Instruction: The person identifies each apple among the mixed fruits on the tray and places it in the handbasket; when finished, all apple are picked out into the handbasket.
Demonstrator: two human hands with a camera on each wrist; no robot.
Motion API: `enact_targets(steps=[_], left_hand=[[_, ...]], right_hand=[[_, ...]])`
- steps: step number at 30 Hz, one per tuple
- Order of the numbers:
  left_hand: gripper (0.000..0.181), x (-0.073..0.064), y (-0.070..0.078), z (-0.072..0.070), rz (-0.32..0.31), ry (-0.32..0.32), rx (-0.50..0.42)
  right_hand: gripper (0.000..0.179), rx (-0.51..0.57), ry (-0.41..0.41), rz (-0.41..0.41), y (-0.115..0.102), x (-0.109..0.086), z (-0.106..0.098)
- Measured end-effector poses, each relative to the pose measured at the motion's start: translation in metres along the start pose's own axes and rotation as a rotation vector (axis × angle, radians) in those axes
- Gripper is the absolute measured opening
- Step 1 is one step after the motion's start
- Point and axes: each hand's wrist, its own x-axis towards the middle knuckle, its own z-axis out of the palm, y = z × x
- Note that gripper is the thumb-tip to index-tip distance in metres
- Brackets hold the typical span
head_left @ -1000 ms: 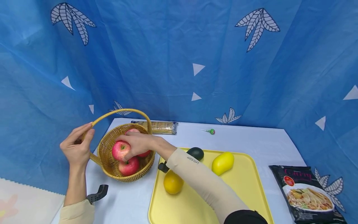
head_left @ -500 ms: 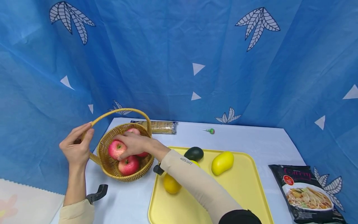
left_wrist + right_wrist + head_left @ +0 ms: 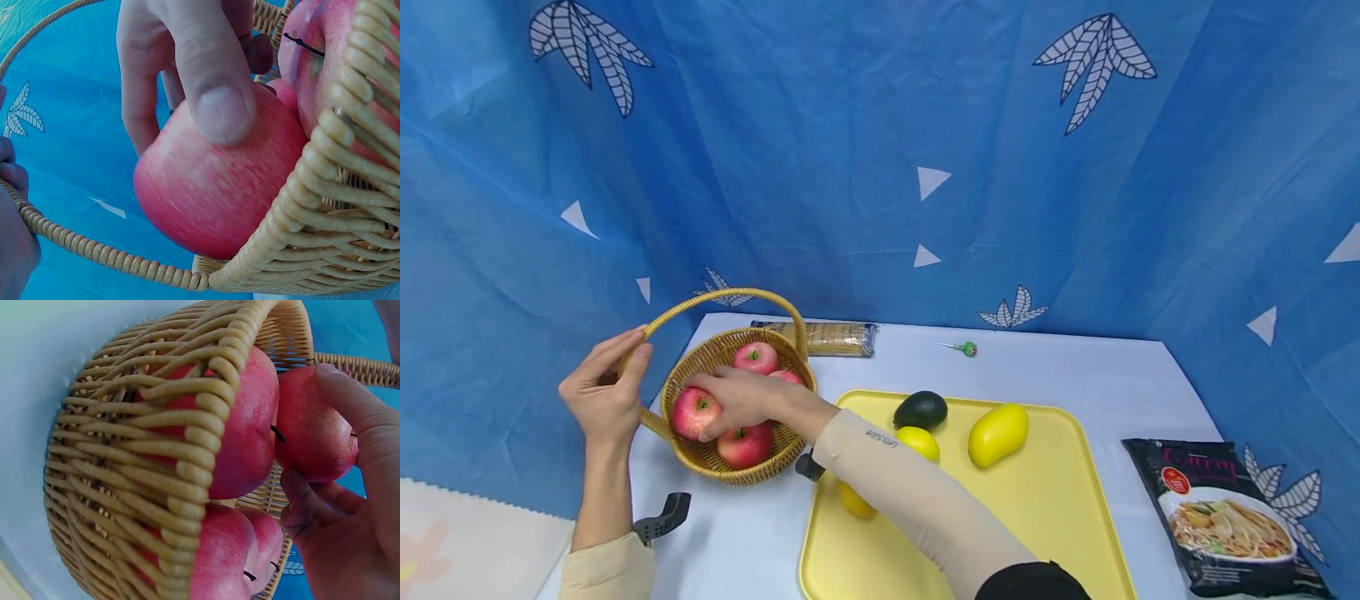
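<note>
In the head view my left hand point(image 3: 604, 387) grips the arched handle point(image 3: 730, 294) of a wicker basket point(image 3: 721, 476) at its left side. My right hand point(image 3: 743, 398) reaches into the basket and holds a red apple point(image 3: 692, 414) near the left rim. The right wrist view shows this apple point(image 3: 312, 422) between the thumb and the fingers. The left wrist view has the thumb on top of the apple point(image 3: 209, 187), which sits right at the rim. Other apples lie in the basket, one at the back point(image 3: 755, 357), one in front point(image 3: 747, 447) and one partly behind the right hand.
A yellow tray point(image 3: 1022, 517) to the right holds an avocado point(image 3: 921, 410), a lemon point(image 3: 919, 442), a mango point(image 3: 997, 435) and an orange fruit point(image 3: 855, 500) partly under the right sleeve. Behind lie a spaghetti pack point(image 3: 835, 340) and a lollipop point(image 3: 967, 348). A noodle bag point(image 3: 1225, 517) lies far right.
My right hand has shifted left with the apple, from the middle of the basket to its left rim. The back apple and the lemon show more. The left hand stays on the handle.
</note>
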Motion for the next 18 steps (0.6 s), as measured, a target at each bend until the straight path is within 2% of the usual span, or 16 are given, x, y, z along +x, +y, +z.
enact_targets(steps=[10,18], left_hand=[[0.018,-0.001,-0.003,-0.002,-0.003,0.003,0.020],[0.018,0.000,-0.004,-0.002,0.001,0.008,0.017]], right_hand=[[0.085,0.022,0.005,0.061,0.001,0.011,0.008],[0.080,-0.016,0.020,0.076,0.004,0.015,0.011]])
